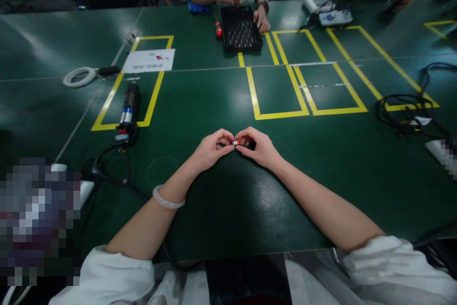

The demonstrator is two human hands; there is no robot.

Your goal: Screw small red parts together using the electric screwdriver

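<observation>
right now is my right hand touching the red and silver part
Touching: the head view shows the right hand pinching the part by its red end.

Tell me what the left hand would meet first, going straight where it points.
The left hand would first meet the small red-and-silver part it seems to be pinching, then likely the right hand.

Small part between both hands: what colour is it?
The small part looks orange-red and silvery; head view shows it.
</observation>
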